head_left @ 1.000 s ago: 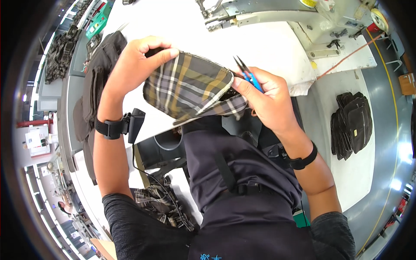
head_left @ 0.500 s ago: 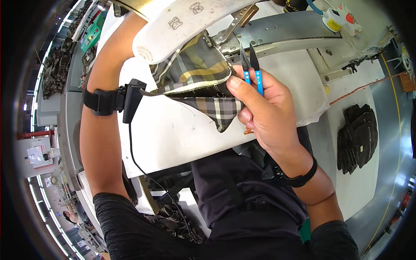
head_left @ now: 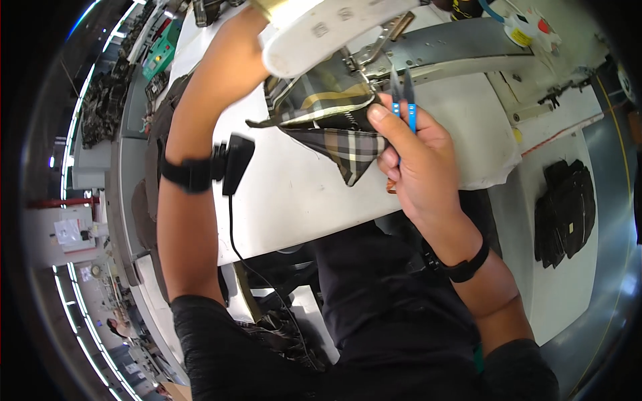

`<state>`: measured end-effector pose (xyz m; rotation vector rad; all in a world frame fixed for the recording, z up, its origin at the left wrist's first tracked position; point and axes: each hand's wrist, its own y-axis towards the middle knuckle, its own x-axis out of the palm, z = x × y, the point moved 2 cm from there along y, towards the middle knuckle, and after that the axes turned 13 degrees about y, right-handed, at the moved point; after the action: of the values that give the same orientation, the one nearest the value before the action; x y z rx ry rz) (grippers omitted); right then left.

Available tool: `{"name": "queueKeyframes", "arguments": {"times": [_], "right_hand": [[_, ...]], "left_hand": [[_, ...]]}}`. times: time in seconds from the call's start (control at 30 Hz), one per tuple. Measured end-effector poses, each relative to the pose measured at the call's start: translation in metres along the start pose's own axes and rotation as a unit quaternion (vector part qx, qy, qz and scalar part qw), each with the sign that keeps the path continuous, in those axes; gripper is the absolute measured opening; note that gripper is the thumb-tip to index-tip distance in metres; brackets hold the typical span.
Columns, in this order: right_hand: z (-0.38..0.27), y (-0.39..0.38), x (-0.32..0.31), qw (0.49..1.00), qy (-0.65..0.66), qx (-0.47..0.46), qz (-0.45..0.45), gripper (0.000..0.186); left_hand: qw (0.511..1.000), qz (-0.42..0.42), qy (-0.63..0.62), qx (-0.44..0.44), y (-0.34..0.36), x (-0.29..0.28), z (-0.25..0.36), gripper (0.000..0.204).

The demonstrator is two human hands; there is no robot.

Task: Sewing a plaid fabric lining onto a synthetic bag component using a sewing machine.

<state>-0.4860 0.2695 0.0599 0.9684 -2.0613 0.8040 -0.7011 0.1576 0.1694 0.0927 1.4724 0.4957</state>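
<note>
A white bench (head_left: 294, 207) fills the middle, its near edge running above the person's lap. Across its far side stands a sewing machine (head_left: 328, 33), with a pale rounded arm and a grey metal bed. To the right, a second bench (head_left: 558, 294) with a white top carries a fanned stack of dark pieces (head_left: 568, 207). On the left, dark cloth (head_left: 150, 207) hangs at the bench's side, partly behind the left forearm. Below the near edge, at lower left, lies a plaid heap (head_left: 277, 331).

The plaid cloth (head_left: 328, 93) is on the bench, its far part beneath the machine's arm, close to the metal foot; whether it is under the needle cannot be told. Its two layers gape apart on the near side, and one pointed corner turns toward the person.

The right hand (head_left: 421, 150) pinches the cloth's right edge between thumb and fingers. The left hand (head_left: 251, 60) reaches in from the left and is mostly hidden behind the arm, so how its fingers stand cannot be told.

The right hand also holds blue snips (head_left: 411, 119), blades apart and pointing away from the person. A black box (head_left: 239, 164) is strapped at the left wrist. A loose thread trails from the cloth.
</note>
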Motion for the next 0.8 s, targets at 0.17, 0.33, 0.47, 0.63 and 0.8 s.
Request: {"name": "queueKeyframes", "arguments": {"times": [0.17,0.33,0.47,0.63,0.8], "right_hand": [[0.006,0.001,0.001,0.998,0.05,0.022,0.011,0.029],[0.008,-0.001,-0.009,0.999,0.012,0.032,-0.019,0.034],[-0.017,-0.012,-0.025,0.972,-0.146,-0.18,-0.038,0.029],[-0.015,0.0,-0.005,0.93,-0.26,-0.242,-0.096,0.022],[-0.008,0.004,-0.004,0.959,-0.169,-0.208,-0.09,0.018]], "left_hand": [[0.999,-0.031,-0.003,-0.034,-0.034,-0.003,0.085,0.042],[0.988,0.131,0.082,0.003,-0.053,0.034,0.098,0.032],[0.981,0.187,0.049,-0.006,-0.048,0.04,0.102,0.024],[0.971,0.227,0.061,-0.032,-0.051,0.046,0.106,0.017],[0.971,0.213,-0.016,-0.109,-0.046,0.046,0.112,0.012]]}}
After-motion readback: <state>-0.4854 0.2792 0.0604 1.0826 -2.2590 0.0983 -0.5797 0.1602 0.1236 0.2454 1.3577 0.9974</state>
